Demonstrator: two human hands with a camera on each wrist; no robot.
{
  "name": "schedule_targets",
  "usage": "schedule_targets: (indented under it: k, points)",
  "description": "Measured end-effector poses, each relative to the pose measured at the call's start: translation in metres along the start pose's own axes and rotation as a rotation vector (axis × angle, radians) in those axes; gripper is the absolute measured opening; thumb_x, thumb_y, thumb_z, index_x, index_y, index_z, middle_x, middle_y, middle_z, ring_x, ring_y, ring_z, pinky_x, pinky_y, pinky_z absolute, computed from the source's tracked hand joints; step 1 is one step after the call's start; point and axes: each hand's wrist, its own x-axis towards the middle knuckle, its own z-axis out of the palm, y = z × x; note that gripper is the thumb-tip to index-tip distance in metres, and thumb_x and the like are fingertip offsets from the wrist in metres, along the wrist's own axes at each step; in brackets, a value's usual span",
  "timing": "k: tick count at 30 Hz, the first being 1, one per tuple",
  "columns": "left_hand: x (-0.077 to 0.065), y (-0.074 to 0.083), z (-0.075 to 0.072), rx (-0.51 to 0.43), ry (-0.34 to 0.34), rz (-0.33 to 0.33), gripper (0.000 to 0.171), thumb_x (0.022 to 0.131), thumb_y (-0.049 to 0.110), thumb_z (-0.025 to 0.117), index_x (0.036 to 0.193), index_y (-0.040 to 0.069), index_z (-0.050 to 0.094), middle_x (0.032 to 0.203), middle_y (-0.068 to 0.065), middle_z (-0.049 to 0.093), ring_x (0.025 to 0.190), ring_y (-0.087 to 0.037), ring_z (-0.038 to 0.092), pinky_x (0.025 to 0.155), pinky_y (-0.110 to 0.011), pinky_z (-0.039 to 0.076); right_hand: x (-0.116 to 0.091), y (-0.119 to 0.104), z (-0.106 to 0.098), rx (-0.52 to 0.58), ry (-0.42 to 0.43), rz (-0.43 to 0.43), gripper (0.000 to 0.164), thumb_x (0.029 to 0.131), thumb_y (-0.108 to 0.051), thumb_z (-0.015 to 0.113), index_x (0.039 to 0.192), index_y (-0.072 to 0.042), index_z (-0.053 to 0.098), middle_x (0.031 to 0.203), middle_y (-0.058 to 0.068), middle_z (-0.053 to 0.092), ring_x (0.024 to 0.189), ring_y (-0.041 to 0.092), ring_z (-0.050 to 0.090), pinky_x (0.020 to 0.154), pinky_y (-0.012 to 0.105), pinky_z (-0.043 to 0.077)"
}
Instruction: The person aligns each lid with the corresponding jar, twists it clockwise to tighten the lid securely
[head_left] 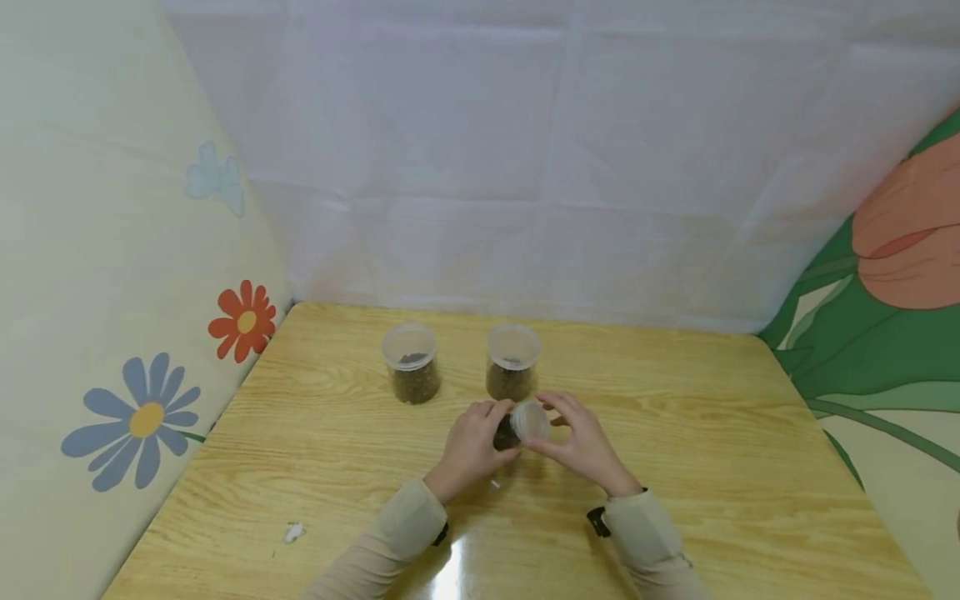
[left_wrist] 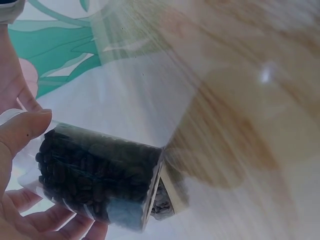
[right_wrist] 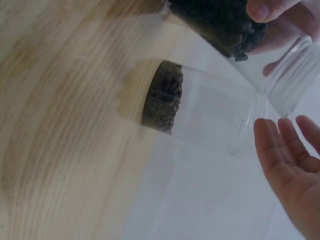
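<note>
My left hand (head_left: 472, 442) grips a clear jar (head_left: 506, 432) partly filled with dark, coffee-like beans. The left wrist view shows its thumb and fingers curled around that jar (left_wrist: 100, 175), which leans with its top toward the right hand. Beside the jar's clear, ridged top (head_left: 531, 422) is my right hand (head_left: 585, 446). In the right wrist view the fingers (right_wrist: 287, 150) of that hand are loosely extended, their tips close to the clear top, with nothing gripped.
Two more clear jars stand farther back on the wooden table (head_left: 675, 433): a left jar (head_left: 411, 367) and a right jar (head_left: 512, 367), each with dark beans at the bottom. A small white scrap (head_left: 295, 532) lies near the front left. A white cloth (head_left: 480, 150) hangs behind.
</note>
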Motion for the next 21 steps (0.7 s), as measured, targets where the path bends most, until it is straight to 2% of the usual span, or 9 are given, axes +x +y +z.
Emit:
schedule_targets:
  k: [6,10,16,21]
  points:
    - [-0.0003,0.0019,-0.0013,-0.004,-0.004,-0.018,0.06,0.071,0.033,0.078,0.12,0.01,0.053,0.107,-0.011,0.059,0.095,-0.026,0.056,0.076,-0.041,0.05,0.002,0.0027,-0.0027,-0.034,-0.042,-0.095,0.062,0.072,-0.012,0.077,0.126,0.001,0.049,0.123,0.019,0.049,0.104,0.032,0.051,0.076,0.04,0.051]
    - [-0.0003,0.0019,-0.0007,0.002,-0.007,-0.017,0.06,0.071,0.033,0.078,0.12,0.009,0.052,0.107,-0.011,0.059,0.095,-0.025,0.056,0.075,-0.04,0.05,0.0032,0.0026,-0.0029,-0.042,-0.05,-0.123,0.06,0.072,-0.011,0.077,0.124,0.002,0.05,0.121,0.019,0.05,0.103,0.032,0.052,0.075,0.042,0.051]
    - [-0.0007,0.0017,-0.0004,0.001,-0.013,-0.017,0.061,0.071,0.033,0.078,0.12,0.009,0.052,0.107,-0.011,0.059,0.095,-0.026,0.056,0.075,-0.04,0.05,0.0033,0.0022,-0.0016,-0.068,-0.047,-0.119,0.057,0.072,-0.011,0.077,0.121,0.003,0.052,0.119,0.017,0.051,0.101,0.031,0.053,0.074,0.039,0.051]
    - [-0.001,0.0024,-0.0011,0.001,-0.012,-0.019,0.061,0.071,0.034,0.078,0.121,0.01,0.052,0.107,-0.011,0.059,0.095,-0.025,0.056,0.075,-0.04,0.05,0.0025,0.0004,0.0001,-0.084,-0.035,-0.077,0.055,0.074,-0.016,0.076,0.121,0.001,0.053,0.119,0.015,0.052,0.1,0.029,0.054,0.075,0.04,0.05]
